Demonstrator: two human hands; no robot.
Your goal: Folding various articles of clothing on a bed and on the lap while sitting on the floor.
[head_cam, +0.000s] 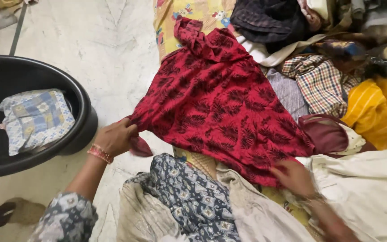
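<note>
A pale marble floor (108,54) fills the left side, with a black plastic tub (83,112) on it holding a folded blue-patterned cloth (34,117). To the right lies a heap of clothes (337,76) — checked, yellow, cream. The red leaf-print garment (220,103) is spread flat over the pile between both hands. The left hand (115,138) pinches its left corner shut; the right hand (294,178) grips its lower right hem — fingers closed on the cloth.
</note>
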